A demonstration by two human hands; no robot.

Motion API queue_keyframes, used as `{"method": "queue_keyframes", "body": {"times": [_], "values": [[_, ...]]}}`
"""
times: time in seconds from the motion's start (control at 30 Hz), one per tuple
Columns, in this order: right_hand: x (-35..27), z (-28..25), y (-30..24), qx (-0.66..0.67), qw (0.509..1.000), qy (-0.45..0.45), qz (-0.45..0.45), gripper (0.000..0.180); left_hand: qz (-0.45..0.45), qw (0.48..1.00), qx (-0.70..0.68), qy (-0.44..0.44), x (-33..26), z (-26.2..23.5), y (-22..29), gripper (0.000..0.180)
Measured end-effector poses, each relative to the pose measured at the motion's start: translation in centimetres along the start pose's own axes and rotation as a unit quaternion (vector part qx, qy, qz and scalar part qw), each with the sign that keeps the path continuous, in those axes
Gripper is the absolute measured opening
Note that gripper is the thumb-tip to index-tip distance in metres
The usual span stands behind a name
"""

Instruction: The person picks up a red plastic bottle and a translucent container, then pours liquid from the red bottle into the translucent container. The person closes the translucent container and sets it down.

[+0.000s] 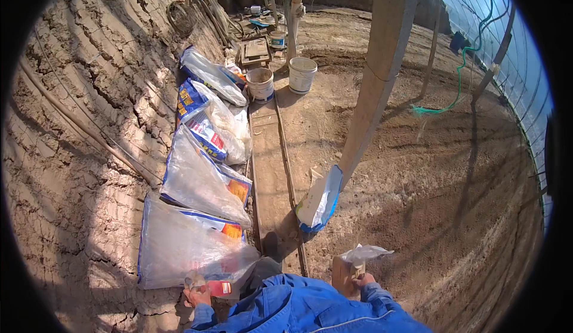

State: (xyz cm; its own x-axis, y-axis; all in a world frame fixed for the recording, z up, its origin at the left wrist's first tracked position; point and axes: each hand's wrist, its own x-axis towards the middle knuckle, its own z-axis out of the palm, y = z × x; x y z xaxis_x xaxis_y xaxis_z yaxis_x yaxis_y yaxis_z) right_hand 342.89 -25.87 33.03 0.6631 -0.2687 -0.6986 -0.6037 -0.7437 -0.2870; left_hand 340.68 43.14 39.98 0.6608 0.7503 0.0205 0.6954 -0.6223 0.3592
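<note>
Blue cloth covers the person's arms and front, a work jacket (298, 306) at the lower edge. The right hand (363, 281) is curled around the edge of a tan block-shaped object (343, 275), with crumpled white plastic film (365, 253) lying over its top. The left hand (197, 296) has bent fingers beside a red item with a white label (219, 288), at the lower edge of the nearest translucent sack (179, 243); whether it grips either, I cannot tell. Beyond that sack, more blue-trimmed plastic sacks (200, 181) lie in a row along a cracked earth wall (83, 94). An open blue-and-white sack (322, 202) stands at the foot of a slanting post (382, 52). Farther off are two white plastic buckets (302, 75), side by side. On the right, green cord (427, 110) hangs down toward the soil (418, 207).
</note>
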Motion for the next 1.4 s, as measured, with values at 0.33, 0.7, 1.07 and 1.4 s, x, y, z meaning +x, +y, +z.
{"method": "queue_keyframes", "body": {"times": [0.33, 0.7, 1.07, 1.4], "values": [[11.2, -13.5, -18.5, -0.014, 0.999, -0.015, 0.026, 0.046, -0.033, 0.994, -0.093, -0.043, 20.9, 13.4, 18.2, 0.037], [27.6, -15.4, -30.5, 0.009, 0.993, -0.116, 0.007, 0.042, 0.01, 0.996, -0.051, -0.067, 42.4, 18.7, 40.4, 0.036], [44.3, -21.7, -42.7, -0.005, 0.994, -0.106, 0.04, 0.051, 0.057, 0.993, -0.003, -0.099, 61.0, 24.7, 58.8, 0.042], [56.9, -34.2, -55.7, 0.089, 0.99, 0.006, 0.111, 0.053, 0.197, 0.972, -0.007, -0.126, 76.9, 37.7, 84.5, 0.038]]}}
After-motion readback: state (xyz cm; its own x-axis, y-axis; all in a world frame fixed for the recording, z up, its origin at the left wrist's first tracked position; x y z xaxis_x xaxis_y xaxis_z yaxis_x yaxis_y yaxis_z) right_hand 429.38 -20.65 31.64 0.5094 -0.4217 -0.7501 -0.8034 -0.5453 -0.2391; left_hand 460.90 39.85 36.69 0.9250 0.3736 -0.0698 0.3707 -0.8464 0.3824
